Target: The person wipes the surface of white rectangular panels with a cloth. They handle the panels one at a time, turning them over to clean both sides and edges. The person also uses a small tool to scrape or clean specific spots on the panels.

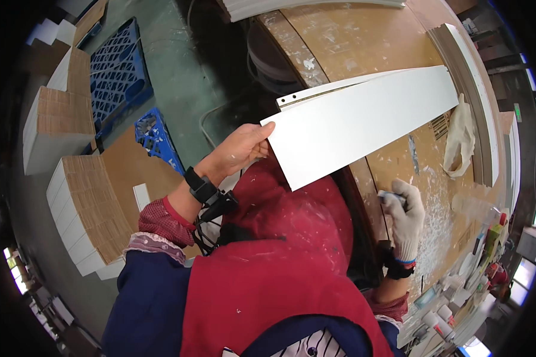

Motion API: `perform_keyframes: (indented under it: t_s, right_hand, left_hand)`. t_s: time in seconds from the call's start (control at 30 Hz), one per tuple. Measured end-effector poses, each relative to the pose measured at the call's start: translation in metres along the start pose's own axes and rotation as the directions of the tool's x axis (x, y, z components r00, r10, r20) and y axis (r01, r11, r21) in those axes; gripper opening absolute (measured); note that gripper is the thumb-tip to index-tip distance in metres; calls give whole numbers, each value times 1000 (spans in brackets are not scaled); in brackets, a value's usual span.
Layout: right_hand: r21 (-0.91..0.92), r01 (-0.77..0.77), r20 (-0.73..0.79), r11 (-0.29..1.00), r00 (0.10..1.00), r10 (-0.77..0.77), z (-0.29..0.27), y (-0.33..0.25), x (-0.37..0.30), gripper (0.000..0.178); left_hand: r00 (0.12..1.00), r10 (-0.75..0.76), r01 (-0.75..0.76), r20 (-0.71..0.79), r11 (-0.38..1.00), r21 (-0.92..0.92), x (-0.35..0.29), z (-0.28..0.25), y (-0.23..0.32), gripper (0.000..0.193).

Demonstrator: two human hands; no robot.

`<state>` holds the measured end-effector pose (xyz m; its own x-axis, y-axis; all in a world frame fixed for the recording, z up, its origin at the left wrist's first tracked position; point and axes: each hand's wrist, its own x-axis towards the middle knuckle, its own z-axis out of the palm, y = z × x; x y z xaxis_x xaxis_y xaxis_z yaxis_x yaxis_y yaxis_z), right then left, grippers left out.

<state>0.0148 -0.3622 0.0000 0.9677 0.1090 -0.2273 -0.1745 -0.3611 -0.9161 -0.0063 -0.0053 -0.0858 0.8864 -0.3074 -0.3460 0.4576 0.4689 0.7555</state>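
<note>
While your left hand (244,146) pinches the left corner of the white rectangular panel (363,125), which lies towards two o'clock over the table (363,35), your gloved right hand (407,220), between three and four o'clock, curls around a small blue-and-white object (389,195), mostly hidden.

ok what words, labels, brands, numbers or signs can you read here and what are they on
None can be read.
Dark printed patch on the brown worktop: too small.
Small green sign at the far right: too small and blurred.
White panel: no text visible.
</note>
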Motion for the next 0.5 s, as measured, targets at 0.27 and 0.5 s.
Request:
perform_keyframes:
  t_s: [0.27,0.5]
  right_hand:
    - [-193,632,460,751,734,-500,121,-69,-7,30]
    - [-319,764,662,561,603,-445,129,-76,-6,32]
  left_hand:
    - [998,5,-6,-62,1000,-17,-1,5,2,46]
    - [996,19,-20,-84,1000,-3,-1,8,4,44]
